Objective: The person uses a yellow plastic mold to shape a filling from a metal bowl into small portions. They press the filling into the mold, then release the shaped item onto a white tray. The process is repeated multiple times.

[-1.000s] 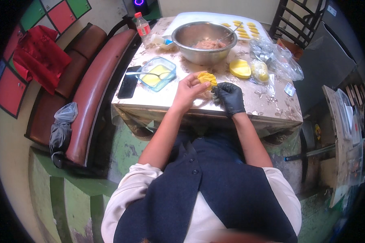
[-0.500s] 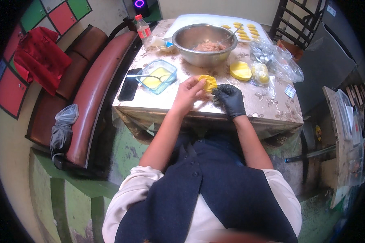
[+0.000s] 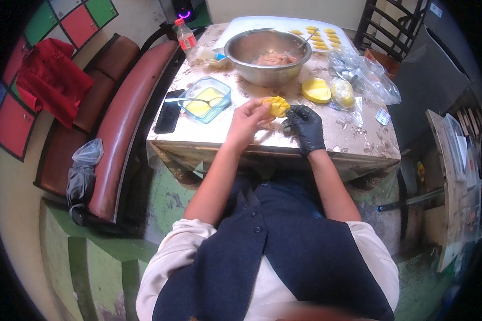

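Note:
My bare left hand [image 3: 247, 122] pinches a yellow dumpling wrapper [image 3: 277, 107], held up over the near part of the table. It looks folded, and any filling inside is hidden. On its right edge, the black-gloved fingers of my right hand [image 3: 305, 128] are closed, their tips partly hidden. Beyond my hands stands a big steel bowl [image 3: 262, 75] with pinkish minced filling [image 3: 274, 58] and a spoon handle. Round yellow wrappers [image 3: 316, 90] lie stacked to its right. A glass dish [image 3: 223, 106] of yellow liquid with a spoon [image 3: 195, 100] sits left of my hands.
Several yellow dumplings [image 3: 317, 39] rest in rows on a white tray [image 3: 241, 25] at the back. A bottle [image 3: 186, 38] and a phone [image 3: 168, 117] are at the left. Clear plastic bags [image 3: 375, 80] and a wrapped yellow lump [image 3: 342, 93] lie right. A sofa [image 3: 131, 128] flanks the table.
The wrapper is turned slightly and looks more folded over. My gloved fingers have shifted up along its right edge. The left hand stays nearly in place.

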A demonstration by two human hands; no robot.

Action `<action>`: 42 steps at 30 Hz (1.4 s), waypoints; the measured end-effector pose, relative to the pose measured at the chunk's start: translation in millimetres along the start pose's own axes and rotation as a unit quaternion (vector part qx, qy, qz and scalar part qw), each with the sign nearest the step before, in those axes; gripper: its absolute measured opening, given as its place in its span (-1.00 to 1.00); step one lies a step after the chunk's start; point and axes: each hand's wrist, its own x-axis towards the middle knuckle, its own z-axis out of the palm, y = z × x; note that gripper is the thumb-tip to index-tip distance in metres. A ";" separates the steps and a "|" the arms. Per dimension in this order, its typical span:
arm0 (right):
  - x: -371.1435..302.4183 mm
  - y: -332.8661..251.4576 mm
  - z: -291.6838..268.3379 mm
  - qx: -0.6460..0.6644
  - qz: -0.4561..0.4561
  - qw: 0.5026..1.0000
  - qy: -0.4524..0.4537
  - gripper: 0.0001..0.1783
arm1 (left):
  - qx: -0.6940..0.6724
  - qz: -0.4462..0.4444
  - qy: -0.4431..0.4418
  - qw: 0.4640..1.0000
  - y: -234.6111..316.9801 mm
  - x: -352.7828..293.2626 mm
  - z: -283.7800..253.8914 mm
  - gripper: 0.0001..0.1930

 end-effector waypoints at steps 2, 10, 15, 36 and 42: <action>-0.1 -1.4 -0.3 0.007 0.012 1.000 0.007 -0.85 | 0.010 -0.011 0.007 1.000 0.4 -0.6 0.3 -0.63; 0.2 -4.4 -0.6 0.021 0.009 0.999 0.024 -0.81 | 0.010 -0.006 -0.012 1.000 3.4 -2.5 2.5 -0.62; 0.4 -3.1 -3.0 0.067 0.010 0.998 0.017 -0.79 | 0.006 0.002 0.021 1.000 3.9 -3.6 4.3 -0.62; -1.2 -2.9 2.8 0.037 -0.015 0.999 0.033 -0.79 | 0.024 0.019 0.032 0.999 4.7 -4.7 8.2 -0.67; -1.1 -7.0 7.4 0.006 -0.014 0.999 0.040 -0.79 | 0.078 0.028 0.012 0.997 2.4 -6.1 8.9 -0.64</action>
